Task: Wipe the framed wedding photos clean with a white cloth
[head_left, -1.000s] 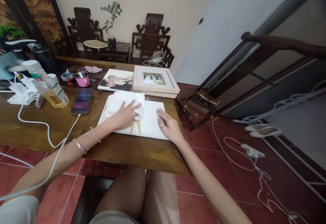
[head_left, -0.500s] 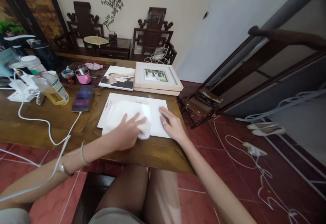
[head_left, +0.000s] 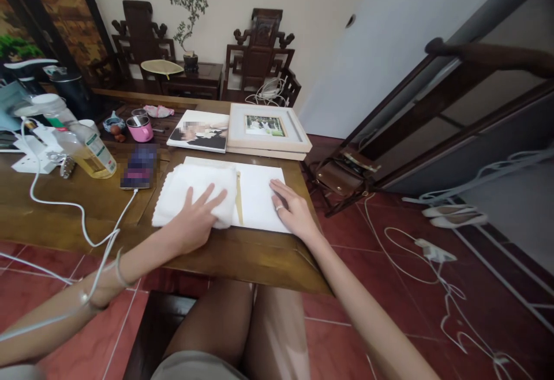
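My left hand (head_left: 199, 218) lies with spread fingers on a folded white cloth (head_left: 186, 187). The cloth covers the left part of a flat white panel (head_left: 259, 195) on the wooden table. A gold-brown strip (head_left: 239, 198) runs down the panel just right of the cloth. At the panel's right edge rests my right hand (head_left: 294, 213), fingers stretched out and a ring on one of them. What is under the cloth is hidden.
Behind the panel lie a photo print (head_left: 199, 132) and a framed picture (head_left: 268, 126). To the left are a phone (head_left: 139, 166) on a white cable, a pink cup (head_left: 141, 130), a bottle of yellow liquid (head_left: 93, 152) and a power strip (head_left: 34, 155). A chair (head_left: 389, 103) stands right.
My left hand has slid left with the cloth, uncovering the gold-brown strip on the panel. The right hand stays at the panel's right edge.
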`<state>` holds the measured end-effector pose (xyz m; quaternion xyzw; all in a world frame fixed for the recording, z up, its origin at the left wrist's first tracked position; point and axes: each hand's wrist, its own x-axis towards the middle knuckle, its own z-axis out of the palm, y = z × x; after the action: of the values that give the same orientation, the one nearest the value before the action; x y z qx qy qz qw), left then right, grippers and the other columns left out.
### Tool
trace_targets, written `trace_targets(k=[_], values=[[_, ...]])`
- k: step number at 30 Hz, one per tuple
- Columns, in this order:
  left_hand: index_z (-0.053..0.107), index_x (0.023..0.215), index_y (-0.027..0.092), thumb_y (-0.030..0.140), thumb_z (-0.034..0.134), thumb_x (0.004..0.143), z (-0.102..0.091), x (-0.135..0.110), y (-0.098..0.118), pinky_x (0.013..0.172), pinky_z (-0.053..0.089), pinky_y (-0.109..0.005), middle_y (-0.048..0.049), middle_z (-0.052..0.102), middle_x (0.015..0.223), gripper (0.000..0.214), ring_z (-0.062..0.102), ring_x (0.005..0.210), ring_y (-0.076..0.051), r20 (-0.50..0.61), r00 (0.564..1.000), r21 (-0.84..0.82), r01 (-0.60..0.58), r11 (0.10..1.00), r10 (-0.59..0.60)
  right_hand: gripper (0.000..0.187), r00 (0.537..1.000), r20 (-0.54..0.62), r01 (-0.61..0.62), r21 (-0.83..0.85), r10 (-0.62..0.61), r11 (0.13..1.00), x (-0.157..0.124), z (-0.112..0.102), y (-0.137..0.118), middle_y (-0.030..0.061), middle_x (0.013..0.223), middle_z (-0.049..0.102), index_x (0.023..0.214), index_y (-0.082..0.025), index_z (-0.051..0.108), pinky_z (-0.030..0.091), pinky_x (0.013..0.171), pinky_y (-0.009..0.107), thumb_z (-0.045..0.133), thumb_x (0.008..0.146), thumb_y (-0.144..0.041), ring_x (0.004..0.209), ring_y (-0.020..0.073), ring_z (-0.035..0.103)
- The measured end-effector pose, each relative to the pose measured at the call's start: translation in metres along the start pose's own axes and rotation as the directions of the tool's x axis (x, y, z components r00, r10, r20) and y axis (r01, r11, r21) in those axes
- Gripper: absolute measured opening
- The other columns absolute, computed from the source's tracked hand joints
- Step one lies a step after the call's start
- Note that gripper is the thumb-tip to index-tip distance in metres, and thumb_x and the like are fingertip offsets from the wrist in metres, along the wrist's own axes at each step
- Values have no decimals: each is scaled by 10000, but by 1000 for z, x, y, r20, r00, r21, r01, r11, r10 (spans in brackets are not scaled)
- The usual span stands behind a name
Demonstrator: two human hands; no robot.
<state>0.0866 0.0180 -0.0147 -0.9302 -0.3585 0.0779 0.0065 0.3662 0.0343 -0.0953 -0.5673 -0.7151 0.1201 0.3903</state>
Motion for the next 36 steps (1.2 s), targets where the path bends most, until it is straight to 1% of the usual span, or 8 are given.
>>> trace_targets(k=[5, 13, 16, 19, 26, 29, 32, 36], values=[[728, 922, 173, 31, 461, 758, -4, -29, 7, 1111, 202, -674, -34, 169, 1601, 344, 100, 1468, -363, 52, 997, -47, -62, 997, 65, 445, 1000, 11, 7, -15, -7, 1000, 0, -2, -2, 162, 1346, 577, 1250, -82, 626, 356, 1139, 482, 435, 906, -290, 1310, 266, 494], [698, 1038, 163, 61, 414, 825, -7, 27, -56, 1086, 163, -721, -53, 233, 1580, 369, 147, 1461, -349, -16, 995, -89, 99, 991, -100, 442, 1000, 12, -7, -14, 7, 1000, 0, -1, 1, 159, 1356, 569, 1248, -95, 629, 342, 1145, 488, 442, 903, -297, 1313, 270, 489], [697, 1025, 143, 66, 399, 839, -5, 36, -65, 1087, 165, -719, -62, 230, 1581, 360, 123, 1462, -362, -58, 991, -74, 114, 991, -119, 433, 1000, 10, -4, -18, 4, 1000, 0, -1, 1, 144, 1358, 571, 1252, -119, 629, 348, 1140, 495, 445, 904, -300, 1310, 265, 493], [708, 986, 143, 67, 411, 834, -3, 20, -56, 1094, 182, -706, -53, 228, 1582, 343, 112, 1463, -366, -34, 994, -62, 100, 993, -102, 437, 1000, 13, 0, -18, 0, 1000, 0, -1, 0, 148, 1356, 572, 1254, -112, 627, 348, 1140, 492, 442, 905, -299, 1310, 265, 493], [733, 866, 188, 8, 434, 761, 4, -58, -20, 1142, 141, -658, 25, 174, 1595, 364, 80, 1475, -337, -37, 999, -106, -10, 994, 6, 427, 1000, 19, -12, -14, 12, 1000, 0, -1, -2, 133, 1359, 573, 1256, -131, 628, 344, 1143, 497, 445, 903, -287, 1314, 264, 489], [736, 901, 217, -4, 429, 751, 3, -68, -19, 1152, 130, -645, 50, 181, 1592, 407, 86, 1476, -323, -30, 999, -149, -30, 988, 26, 429, 1000, 15, -10, -9, 10, 1000, 0, -1, -2, 133, 1359, 574, 1255, -129, 628, 344, 1144, 490, 443, 904, -292, 1313, 260, 490], [717, 1010, 241, 3, 407, 780, -2, -54, -27, 1152, 155, -633, 58, 199, 1588, 454, 90, 1480, -295, -18, 1000, -155, -22, 988, 19, 434, 1000, 11, -8, -11, 8, 1000, 0, -1, -1, 140, 1355, 576, 1252, -120, 629, 343, 1145, 480, 440, 904, -298, 1311, 257, 493], [710, 1008, 195, 58, 402, 829, -7, -13, -44, 1127, 174, -661, 12, 193, 1591, 381, 77, 1479, -313, 23, 999, -118, 30, 993, -27, 436, 1000, 14, -12, -12, 13, 1000, 0, -1, -1, 145, 1352, 577, 1250, -118, 630, 349, 1139, 487, 440, 904, -303, 1308, 262, 496]])
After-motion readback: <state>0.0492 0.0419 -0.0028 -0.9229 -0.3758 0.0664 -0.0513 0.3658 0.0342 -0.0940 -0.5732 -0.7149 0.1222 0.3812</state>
